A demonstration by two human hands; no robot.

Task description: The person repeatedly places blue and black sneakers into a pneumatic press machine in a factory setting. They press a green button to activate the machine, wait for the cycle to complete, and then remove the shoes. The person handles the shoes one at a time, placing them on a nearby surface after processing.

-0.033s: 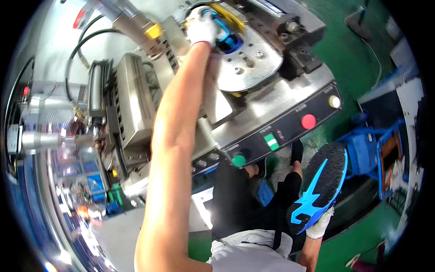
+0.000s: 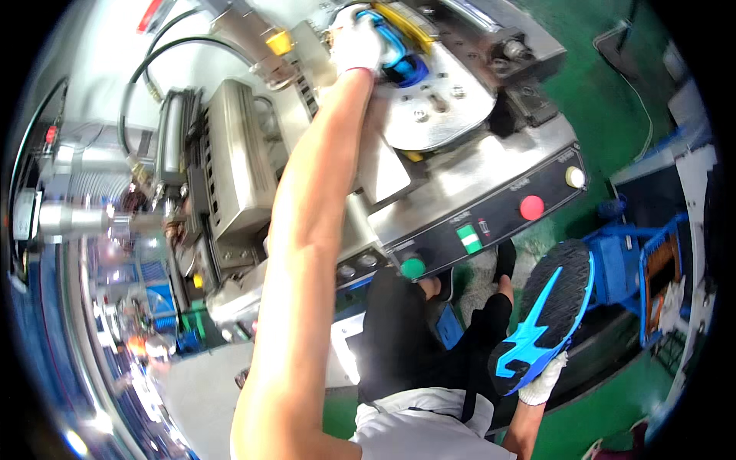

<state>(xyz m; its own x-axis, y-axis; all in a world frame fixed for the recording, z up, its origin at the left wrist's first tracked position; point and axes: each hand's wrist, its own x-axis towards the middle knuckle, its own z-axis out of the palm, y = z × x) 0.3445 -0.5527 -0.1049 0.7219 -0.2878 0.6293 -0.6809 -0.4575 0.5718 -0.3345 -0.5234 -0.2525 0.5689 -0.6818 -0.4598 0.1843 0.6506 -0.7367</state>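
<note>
Pressing a blue shoe part (image 2: 395,57) onto the press machine's round steel plate (image 2: 441,107), the gloved left hand (image 2: 354,42) risks pinching near the tooling, while the gloved right hand (image 2: 546,383) grips a blue-and-black shoe sole (image 2: 548,314) that could slip.

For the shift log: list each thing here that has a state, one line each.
left hand: gloved, pressed on the blue shoe part on the machine
blue shoe part: sitting on the round metal plate
right hand: gloved, gripping the black-and-blue shoe sole
shoe sole: held up, tread facing the camera
red button: untouched
green button: untouched
</note>
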